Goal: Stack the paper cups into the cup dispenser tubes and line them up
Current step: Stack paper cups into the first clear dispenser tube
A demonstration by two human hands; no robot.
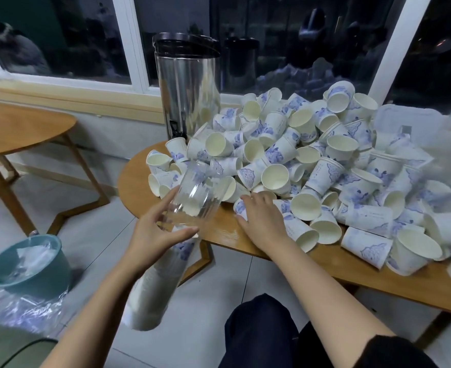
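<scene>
Right now the dispenser tube [192,197] hangs tilted off the near left edge of the tabletop [219,229]. Its open mouth points up at the pile of paper cups [312,160], and its lower end hangs over the floor. The left grip [155,235] wraps it mid-length, thumb on one side and fingers on the other. Just beside it, the right grip [261,219] curls its fingers over a single cup [241,208] at the pile's near edge. Loose cups sprawl every way over most of the tabletop, crowding the tube's mouth. Behind them stands a steel urn [190,88]. A second round table [20,126], a teal bin [25,264] and crumpled plastic wrap [20,309] are on the left. The tube is clear, and nested white cups [160,282] with blue print fill its lower half.
</scene>
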